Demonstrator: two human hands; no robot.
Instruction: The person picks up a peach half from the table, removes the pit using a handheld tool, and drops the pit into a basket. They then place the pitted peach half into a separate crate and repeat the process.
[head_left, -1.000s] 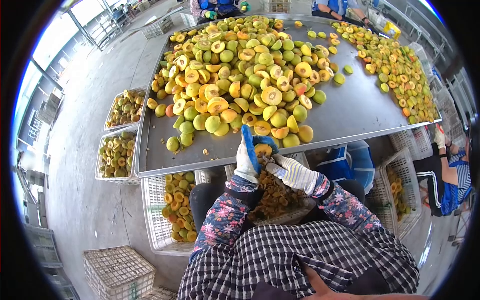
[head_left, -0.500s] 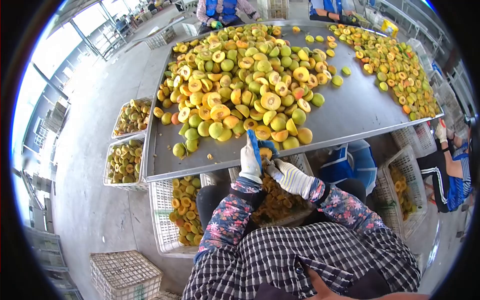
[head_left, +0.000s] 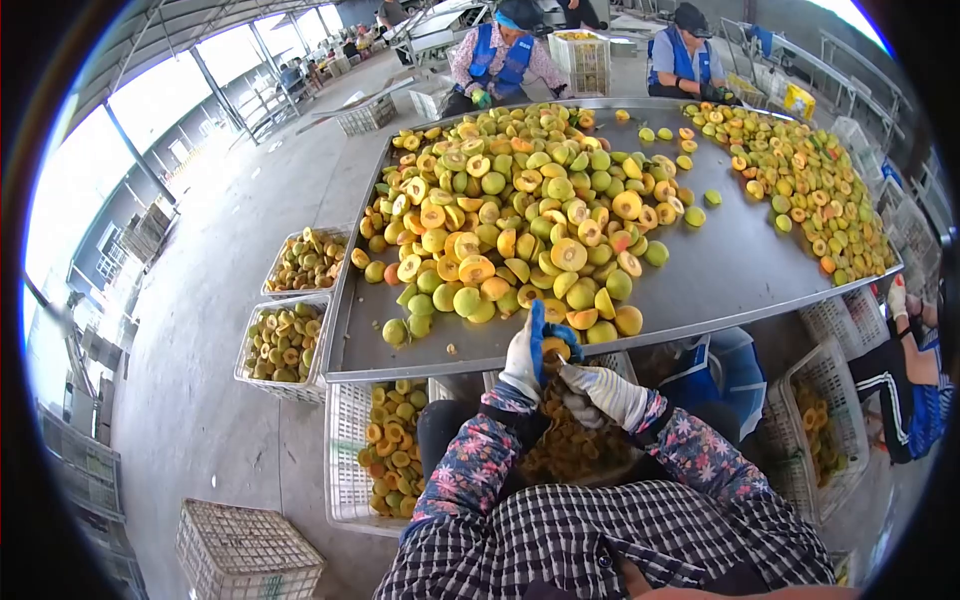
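I have the left hand [head_left: 522,358] gripping a fruit [head_left: 556,347], long axis unclear. Fruit sits between 10 and 11 o'clock from my right hand [head_left: 610,393], closed on apparently a small tool [head_left: 562,361].

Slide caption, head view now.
Gloved left hand holds a cut fruit, right hand close beside it, at a fruit-heaped metal table.

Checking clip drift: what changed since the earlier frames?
View tilted up: table, pile, left hand and right hand sit lower and further right in frame; people across the table show more fully. Nothing visibly taken or let go: left hand still holds the fruit, right close at it. Pile looks unchanged.
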